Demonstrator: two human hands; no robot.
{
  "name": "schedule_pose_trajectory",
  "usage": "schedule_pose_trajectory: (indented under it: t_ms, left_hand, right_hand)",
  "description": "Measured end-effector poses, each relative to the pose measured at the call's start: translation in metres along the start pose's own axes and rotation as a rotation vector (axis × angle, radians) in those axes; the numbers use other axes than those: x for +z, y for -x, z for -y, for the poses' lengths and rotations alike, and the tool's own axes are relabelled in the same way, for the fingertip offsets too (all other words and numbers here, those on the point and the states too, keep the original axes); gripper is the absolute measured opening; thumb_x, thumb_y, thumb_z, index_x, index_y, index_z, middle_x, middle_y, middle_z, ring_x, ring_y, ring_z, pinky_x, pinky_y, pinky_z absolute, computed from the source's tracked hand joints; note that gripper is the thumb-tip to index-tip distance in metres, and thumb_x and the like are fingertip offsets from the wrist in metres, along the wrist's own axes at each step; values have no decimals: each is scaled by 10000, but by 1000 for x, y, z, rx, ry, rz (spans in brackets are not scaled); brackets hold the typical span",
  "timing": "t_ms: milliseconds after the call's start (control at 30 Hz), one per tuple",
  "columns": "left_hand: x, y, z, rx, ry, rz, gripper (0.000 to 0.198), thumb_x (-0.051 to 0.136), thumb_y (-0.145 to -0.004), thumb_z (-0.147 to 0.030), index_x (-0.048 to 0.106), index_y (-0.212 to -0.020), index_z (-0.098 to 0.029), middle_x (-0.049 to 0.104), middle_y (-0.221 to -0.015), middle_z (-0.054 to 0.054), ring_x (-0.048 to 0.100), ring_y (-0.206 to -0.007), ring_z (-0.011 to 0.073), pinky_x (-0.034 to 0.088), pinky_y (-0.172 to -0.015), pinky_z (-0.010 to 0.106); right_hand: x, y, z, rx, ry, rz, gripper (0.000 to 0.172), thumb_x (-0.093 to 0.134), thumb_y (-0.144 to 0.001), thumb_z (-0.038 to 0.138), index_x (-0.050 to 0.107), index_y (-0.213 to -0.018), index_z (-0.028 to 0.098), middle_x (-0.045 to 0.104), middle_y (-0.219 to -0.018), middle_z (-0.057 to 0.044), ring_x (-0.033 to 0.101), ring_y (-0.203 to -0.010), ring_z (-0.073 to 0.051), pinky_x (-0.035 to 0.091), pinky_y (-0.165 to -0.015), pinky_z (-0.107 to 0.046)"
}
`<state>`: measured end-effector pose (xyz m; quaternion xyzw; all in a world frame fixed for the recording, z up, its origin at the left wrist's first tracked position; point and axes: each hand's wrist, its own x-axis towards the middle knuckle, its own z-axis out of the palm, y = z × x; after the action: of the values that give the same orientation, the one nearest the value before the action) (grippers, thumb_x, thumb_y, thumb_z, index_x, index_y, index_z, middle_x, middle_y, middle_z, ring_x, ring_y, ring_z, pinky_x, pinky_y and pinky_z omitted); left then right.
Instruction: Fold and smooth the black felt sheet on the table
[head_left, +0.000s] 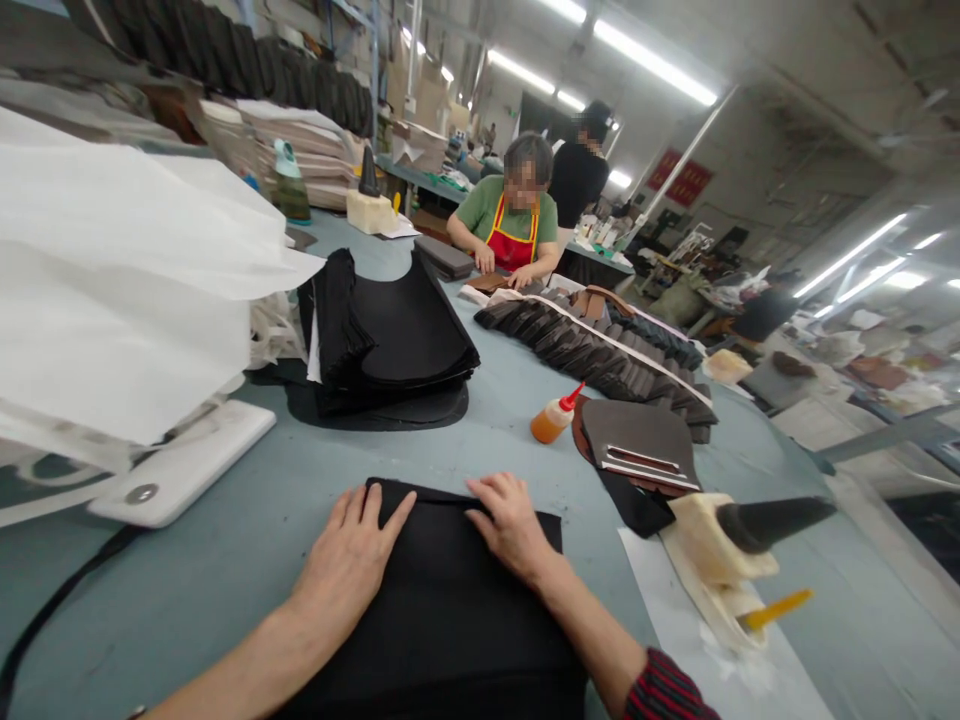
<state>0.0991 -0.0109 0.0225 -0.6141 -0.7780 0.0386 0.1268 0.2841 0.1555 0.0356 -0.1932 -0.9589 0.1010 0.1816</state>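
A black sheet [457,610], fabric or thin leather, lies on the blue-green table in front of me, with a narrow strip along its far edge that looks folded over. Flat on its far left corner rests my left hand [346,545], fingers stretched and apart. My right hand [511,530] touches the far edge near the right corner, its fingers slightly bent and spread, pressing down rather than gripping. Beyond the hands sits a stack of black pieces [409,325]. An orange glue bottle [553,420] with a red tip leans to the right of that stack.
At right, a cream glue pot [709,550] with a black cone and yellow stick stands on white paper. Grey panels [637,440] and a row of dark pieces [592,345] lie beyond. At left are white sheets [120,270] and a white device [187,465]. A co-worker [517,215] works opposite.
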Motion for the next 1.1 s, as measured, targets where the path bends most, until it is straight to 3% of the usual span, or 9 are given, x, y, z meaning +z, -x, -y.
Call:
schedule_pose_trajectory:
  t_ms: [67,167,333,500,633,767,900,1033,1100]
  left_hand:
    - [-2,-2,-4,7,-11,-15,571,366,-843,-34,495,-1356,-249,621,-1251,229,568,-1199,342,412,-1015,528]
    - [-5,-6,-11,78,-28,-38,511,372,-827,-25,572,-1287,-124,600,-1273,237,539,-1218,345,409,-1025,507]
    - [-15,-13,-28,136,-86,-10,591,361,-812,0,505,-1353,-188,661,-1128,199,625,-1032,303,488,-892,459]
    - [-26,-19,-50,206,-101,-27,520,365,-790,24,608,-1237,-89,635,-1155,227,606,-1038,296,494,-873,427]
    - [-30,-24,-66,196,-84,4,592,352,-808,14,538,-1326,-205,676,-1014,170,637,-906,271,509,-779,420]
    - [-32,-28,-80,264,-68,-61,505,369,-786,29,626,-1208,-76,643,-1128,220,612,-1016,298,497,-859,427]
    - [-42,-34,-96,226,-41,-3,541,363,-806,11,578,-1280,-140,674,-992,185,638,-908,287,505,-786,427]
    - [-54,-42,-116,255,-17,19,442,369,-811,-3,664,-1136,-60,658,-1012,222,627,-949,302,486,-828,438]
    - [-58,-45,-131,205,-3,53,496,370,-821,-9,607,-1241,-122,668,-982,207,637,-912,301,489,-777,437]
  right_hand:
    - [23,-20,15,-50,-78,28,261,554,-902,165,640,-1143,219,614,-974,-73,529,-892,-197,445,-767,-348]
    - [33,-12,4,-39,-217,-33,230,493,-928,140,698,-998,221,600,-863,-46,535,-822,-160,454,-725,-296]
    - [-4,56,-50,92,-210,-137,230,501,-930,159,716,-973,228,597,-827,-39,563,-790,-151,477,-706,-287]
    - [-25,95,-69,178,-108,-224,239,495,-924,148,719,-960,220,614,-829,-46,590,-784,-155,505,-682,-282]
    - [-21,100,-68,138,-5,-229,278,448,-932,114,699,-1026,191,637,-891,-76,602,-831,-162,529,-701,-285]
    - [-24,100,-65,51,121,-161,311,423,-928,84,667,-1102,168,647,-934,-96,587,-851,-174,540,-715,-304]
    - [-28,101,-63,40,190,-110,304,417,-932,75,657,-1104,144,637,-929,-96,567,-843,-177,534,-727,-308]
    - [-26,102,-65,30,261,-80,302,406,-939,81,650,-1106,144,632,-916,-94,543,-829,-187,519,-708,-312]
    - [-25,102,-65,8,291,-62,301,409,-940,84,642,-1121,143,631,-920,-100,541,-836,-192,516,-716,-321]
